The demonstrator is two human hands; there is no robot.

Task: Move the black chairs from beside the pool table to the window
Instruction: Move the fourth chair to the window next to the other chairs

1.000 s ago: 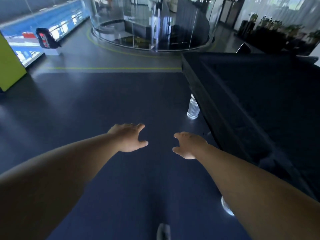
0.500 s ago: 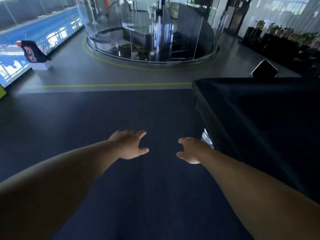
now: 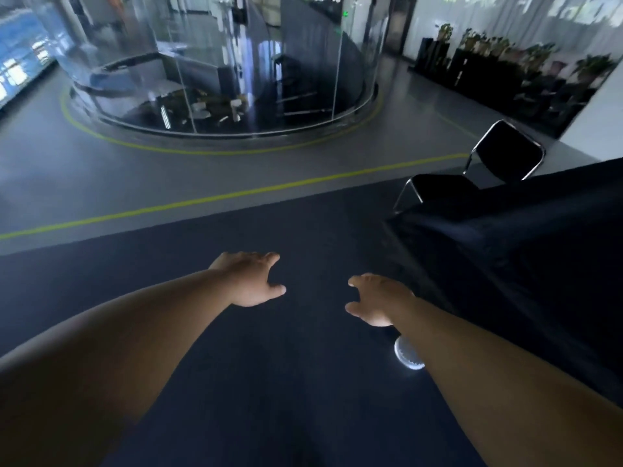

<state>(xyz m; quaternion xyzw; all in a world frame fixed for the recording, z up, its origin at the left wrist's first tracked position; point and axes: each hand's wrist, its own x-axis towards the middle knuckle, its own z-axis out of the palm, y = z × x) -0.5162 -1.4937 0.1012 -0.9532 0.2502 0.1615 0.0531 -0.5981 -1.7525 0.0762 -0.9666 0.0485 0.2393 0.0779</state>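
Two bare hands reach out over the floor in the lower middle of the frame, and one black chair shows. The left hand (image 3: 251, 281) is spread wide, palm down, and holds nothing. A little to its right, the right hand (image 3: 377, 299) is spread the same way and holds nothing too. Both hang above a dark blue carpet (image 3: 269, 382) that looks flat and soft. Past the carpet, across the upper left, lies a smooth grey floor (image 3: 101, 183) with one straight yellow line (image 3: 202, 198) and one curved one. At the top middle stands a big round glass wall (image 3: 219, 69), shiny and see-through. At the right edge sits the pool table (image 3: 522, 247) under a black cloth with folds. One round silver foot (image 3: 406, 357) peeks out beside the right arm. The black chair (image 3: 472, 170) stands at the table's far corner, in the upper right, with a thin shiny metal frame.
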